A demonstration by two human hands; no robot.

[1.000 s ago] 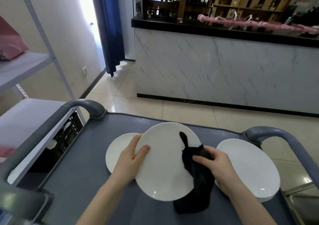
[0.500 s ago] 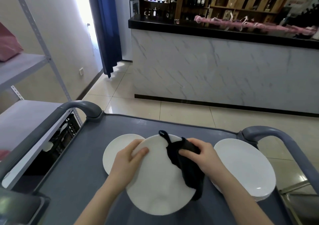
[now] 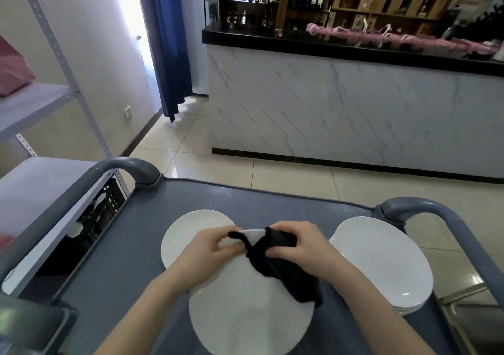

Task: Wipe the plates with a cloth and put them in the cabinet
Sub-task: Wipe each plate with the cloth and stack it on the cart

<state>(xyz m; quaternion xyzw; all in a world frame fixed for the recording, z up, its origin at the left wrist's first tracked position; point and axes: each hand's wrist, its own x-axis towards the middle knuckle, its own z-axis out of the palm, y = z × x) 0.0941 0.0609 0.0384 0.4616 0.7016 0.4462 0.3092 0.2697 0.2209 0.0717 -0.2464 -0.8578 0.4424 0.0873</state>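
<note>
The left hand (image 3: 207, 248) pinches the probably slick, fragile plate (image 3: 245, 316) at its rim; the right hand (image 3: 304, 248) clutches the limp cloth (image 3: 289, 278).

White plates (image 3: 381, 262); black cloth (image 3: 283, 270); grey cart (image 3: 131, 256); blue curtain (image 3: 170, 41); white grey-veined marble counter (image 3: 341, 114).

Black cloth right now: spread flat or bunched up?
Bunched. The right hand grips the cloth crumpled over the far rim of the plate; its tail drapes down.
</note>
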